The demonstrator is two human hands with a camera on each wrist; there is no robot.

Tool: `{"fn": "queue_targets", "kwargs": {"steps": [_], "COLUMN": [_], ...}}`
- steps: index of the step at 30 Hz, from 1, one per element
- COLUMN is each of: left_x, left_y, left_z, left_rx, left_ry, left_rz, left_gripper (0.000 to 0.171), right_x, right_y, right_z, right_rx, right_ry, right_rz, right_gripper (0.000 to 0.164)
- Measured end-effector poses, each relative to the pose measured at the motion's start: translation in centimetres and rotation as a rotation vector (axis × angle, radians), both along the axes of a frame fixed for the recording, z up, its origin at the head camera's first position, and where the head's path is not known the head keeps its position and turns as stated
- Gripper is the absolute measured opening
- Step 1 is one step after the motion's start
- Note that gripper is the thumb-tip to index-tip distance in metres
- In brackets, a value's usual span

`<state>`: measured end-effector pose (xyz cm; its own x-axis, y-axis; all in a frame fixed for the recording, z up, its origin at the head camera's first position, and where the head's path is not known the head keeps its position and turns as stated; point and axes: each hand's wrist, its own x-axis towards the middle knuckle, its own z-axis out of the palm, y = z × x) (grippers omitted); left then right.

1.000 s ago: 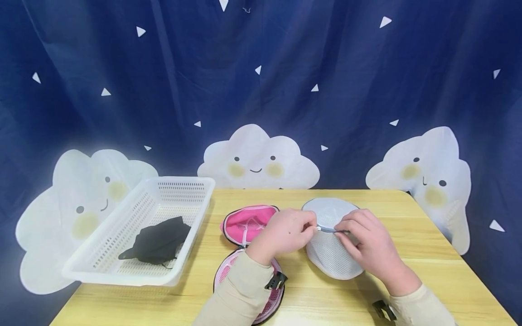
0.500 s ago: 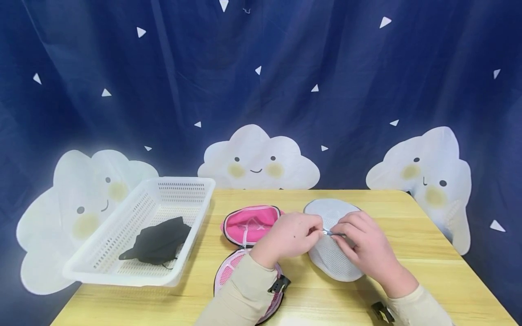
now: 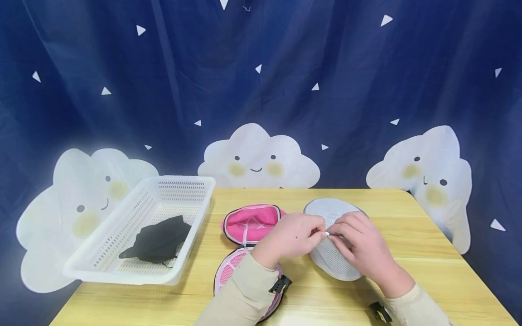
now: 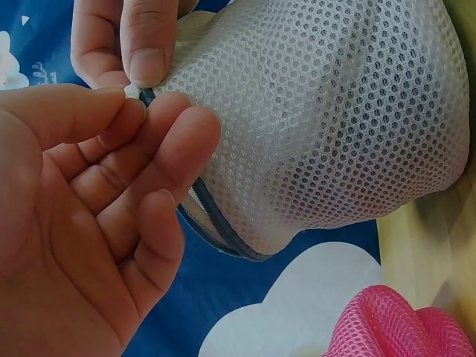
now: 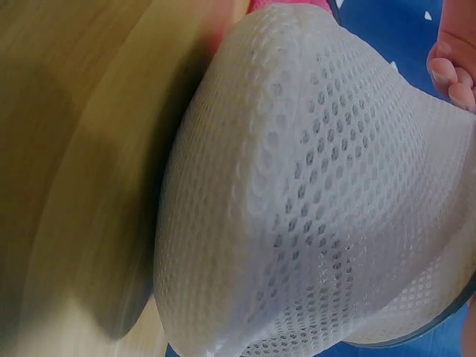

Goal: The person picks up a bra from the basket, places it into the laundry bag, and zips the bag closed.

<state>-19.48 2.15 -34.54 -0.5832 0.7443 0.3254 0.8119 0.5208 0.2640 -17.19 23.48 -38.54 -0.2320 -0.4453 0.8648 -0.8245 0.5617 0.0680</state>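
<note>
A white mesh laundry bag [image 3: 335,261] with a grey-blue zipper stands on the table, right of centre. Between thumb and forefinger my left hand [image 3: 291,236] pinches the small white zipper pull [image 4: 133,92]. My right hand [image 3: 363,246] pinches the zipper edge just beside it, fingertips nearly touching the left hand's. In the left wrist view, the zipper [image 4: 216,216] hangs apart below the left fingers, leaving a gap in the bag's mouth. The right wrist view is mostly filled by the bag's mesh side [image 5: 297,193]; what is inside cannot be made out.
A pink mesh bag [image 3: 257,228] lies unfolded to the left, partly under my left forearm. Farther left, a white plastic basket [image 3: 191,183] holds a black cloth item [image 3: 159,240]. Behind the wooden table [image 3: 428,271] hangs a blue curtain [image 3: 261,99] with clouds.
My left hand has moved a little to the right with the zipper pull, closing in on the right hand. The right hand has shifted slightly left; the bag's top has tilted slightly.
</note>
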Motion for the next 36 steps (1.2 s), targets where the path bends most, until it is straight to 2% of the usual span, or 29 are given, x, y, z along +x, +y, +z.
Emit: {"fn": "queue_targets", "kwargs": {"steps": [6, 14, 23, 36], "left_x": [0.00, -0.19, -0.10, -0.20], "left_y": [0.06, 0.10, 0.02, -0.05], "left_z": [-0.05, -0.20, -0.27, -0.33], "left_rx": [0.002, 0.011, 0.007, -0.018], "left_ry": [-0.010, -0.023, -0.010, -0.003], "left_rz": [0.006, 0.028, 0.022, 0.047], "left_gripper": [0.017, 0.018, 0.017, 0.017], "right_x": [0.02, -0.05, 0.01, 0.19], "right_y": [-0.03, -0.05, -0.14, -0.06], "right_z": [0.03, 0.22, 0.25, 0.41], "right_rx": [0.013, 0.002, -0.002, 0.007], "right_ry": [-0.019, 0.008, 0.029, 0.033], "right_rz": [-0.017, 0.011, 0.020, 0.009], "right_gripper": [0.029, 0.029, 0.030, 0.031]}}
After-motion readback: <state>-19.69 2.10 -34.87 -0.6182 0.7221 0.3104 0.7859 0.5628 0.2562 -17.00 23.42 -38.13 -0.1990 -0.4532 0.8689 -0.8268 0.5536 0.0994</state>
